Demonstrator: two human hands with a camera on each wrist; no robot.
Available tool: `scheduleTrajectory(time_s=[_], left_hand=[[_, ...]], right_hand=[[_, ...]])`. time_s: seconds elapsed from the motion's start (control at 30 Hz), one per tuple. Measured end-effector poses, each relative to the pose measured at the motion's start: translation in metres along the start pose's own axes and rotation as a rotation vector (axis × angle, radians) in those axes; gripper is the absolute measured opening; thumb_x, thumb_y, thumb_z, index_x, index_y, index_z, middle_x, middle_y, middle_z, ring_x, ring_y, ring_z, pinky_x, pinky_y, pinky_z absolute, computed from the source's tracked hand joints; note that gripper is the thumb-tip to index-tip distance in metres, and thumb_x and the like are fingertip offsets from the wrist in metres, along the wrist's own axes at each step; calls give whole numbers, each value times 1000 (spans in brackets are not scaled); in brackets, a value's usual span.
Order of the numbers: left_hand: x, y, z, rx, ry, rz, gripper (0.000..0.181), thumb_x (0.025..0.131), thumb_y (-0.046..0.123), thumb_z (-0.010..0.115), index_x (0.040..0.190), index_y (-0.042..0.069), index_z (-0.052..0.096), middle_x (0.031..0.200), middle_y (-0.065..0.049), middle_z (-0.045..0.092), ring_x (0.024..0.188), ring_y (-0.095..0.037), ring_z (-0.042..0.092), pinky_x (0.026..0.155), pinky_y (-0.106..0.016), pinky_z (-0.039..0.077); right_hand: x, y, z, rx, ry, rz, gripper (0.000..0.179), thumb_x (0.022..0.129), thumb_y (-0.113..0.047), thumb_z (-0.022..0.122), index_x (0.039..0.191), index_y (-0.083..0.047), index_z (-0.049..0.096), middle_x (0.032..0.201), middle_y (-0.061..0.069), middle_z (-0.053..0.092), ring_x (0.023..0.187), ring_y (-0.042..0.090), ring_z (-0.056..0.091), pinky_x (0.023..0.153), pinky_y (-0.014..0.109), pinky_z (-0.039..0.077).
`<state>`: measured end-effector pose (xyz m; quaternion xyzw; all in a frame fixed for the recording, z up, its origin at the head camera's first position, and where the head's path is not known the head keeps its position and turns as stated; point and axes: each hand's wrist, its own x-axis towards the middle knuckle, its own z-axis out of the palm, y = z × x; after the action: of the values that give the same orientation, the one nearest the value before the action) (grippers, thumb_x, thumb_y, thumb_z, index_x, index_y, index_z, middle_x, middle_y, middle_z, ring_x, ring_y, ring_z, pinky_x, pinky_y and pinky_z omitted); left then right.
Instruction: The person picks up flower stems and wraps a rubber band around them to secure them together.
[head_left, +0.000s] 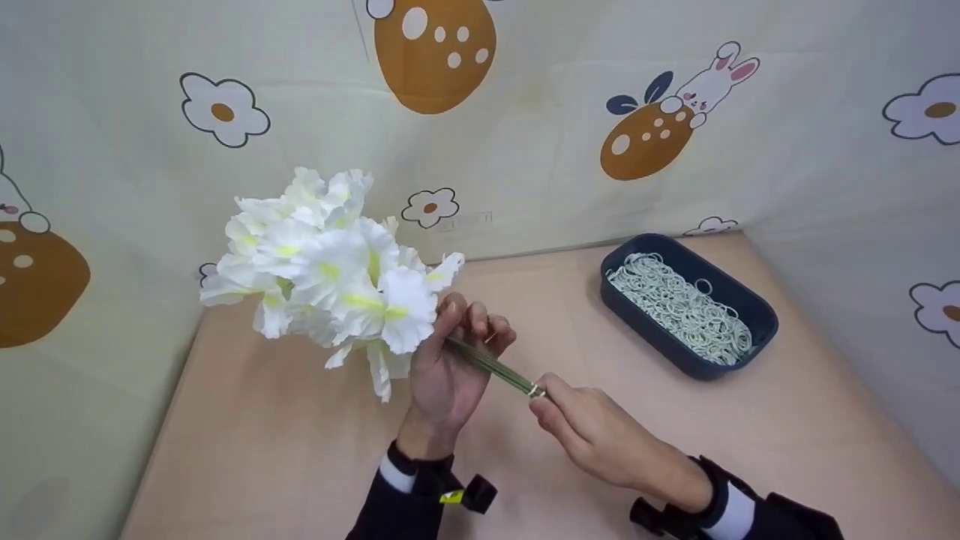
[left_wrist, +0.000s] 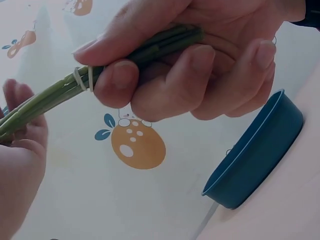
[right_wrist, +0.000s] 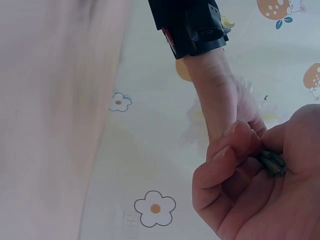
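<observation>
A bunch of white flowers (head_left: 360, 277) with yellow centers, artificial-looking, is held up over the table and tilted to the left. Just below the blooms, my left hand (head_left: 454, 371) has its thumb and fingers loosely curled around the green stems (head_left: 491, 365). My right hand (head_left: 600, 431) grips the lower stems, whose cut ends (right_wrist: 272, 162) show in its palm in the right wrist view. Pale rubber bands (left_wrist: 83, 79) circle the stems right beside the right thumb and index finger. In the right wrist view the blooms are mostly hidden behind the hands.
A dark blue oblong tub (head_left: 701, 364) holding many pale green rubber bands (head_left: 679, 307) stands at the back right of the table (head_left: 292, 450). Behind it hangs a cream cloth (head_left: 525, 187) printed with flowers and rabbits. Both wrists wear black camera straps.
</observation>
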<state>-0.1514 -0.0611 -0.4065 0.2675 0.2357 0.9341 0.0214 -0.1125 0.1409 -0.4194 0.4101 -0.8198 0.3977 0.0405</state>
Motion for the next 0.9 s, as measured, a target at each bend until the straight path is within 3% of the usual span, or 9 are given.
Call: scheduleTrajectory(time_s=[0.13, 0.23, 0.33, 0.43, 0.5, 0.63, 0.9], left_hand=[[1, 4, -1, 119, 2, 2, 11, 106, 19, 49, 108, 11, 56, 96, -4, 70, 94, -24, 69, 92, -42, 53], [2, 7, -1, 312, 19, -20, 13, 105, 21, 51, 112, 10, 52, 96, -5, 68, 90, -24, 68, 88, -43, 55], [2, 13, 0, 552, 26, -87, 22, 105, 28, 54, 114, 8, 49, 96, -7, 65, 88, -23, 67, 85, -43, 56], [1, 18, 2, 751, -12, -134, 29, 106, 31, 52, 117, 4, 49, 99, -14, 61, 87, -27, 67, 83, -46, 58], [1, 21, 4, 834, -43, -134, 28, 108, 27, 48, 119, 1, 50, 99, -20, 60, 85, -30, 67, 81, -48, 59], [2, 23, 6, 899, -50, -95, 25, 109, 17, 44, 117, -3, 56, 96, -28, 62, 78, -36, 68, 77, -48, 60], [3, 22, 6, 897, 94, -71, 21, 105, 12, 55, 115, -5, 60, 100, -18, 68, 77, -32, 70, 74, -46, 61]], right_hand=[[1, -1, -2, 11, 11, 3, 14, 106, -7, 48, 100, -19, 51, 70, -14, 42, 57, -5, 33, 49, 13, 29], [2, 0, -4, 49, 19, 16, 15, 107, -6, 46, 99, -18, 51, 70, -13, 42, 57, -5, 34, 48, 13, 29], [2, 0, -6, 134, 28, 39, 16, 108, -6, 42, 99, -16, 50, 70, -11, 43, 55, -4, 37, 45, 15, 32], [0, 2, -7, 252, 43, 73, 17, 109, -5, 38, 98, -13, 49, 69, -4, 47, 51, -1, 42, 40, 18, 36], [-2, 4, -7, 307, 62, 88, 17, 109, -5, 37, 98, -11, 48, 69, 1, 48, 48, 1, 44, 37, 21, 39], [-5, 6, -3, 328, 87, 115, 18, 110, -6, 36, 96, -11, 47, 68, 2, 48, 47, 1, 44, 36, 20, 37], [-8, 6, 10, 237, 58, 125, 20, 110, -11, 38, 94, -15, 47, 69, -9, 46, 56, -2, 38, 45, 17, 34]])
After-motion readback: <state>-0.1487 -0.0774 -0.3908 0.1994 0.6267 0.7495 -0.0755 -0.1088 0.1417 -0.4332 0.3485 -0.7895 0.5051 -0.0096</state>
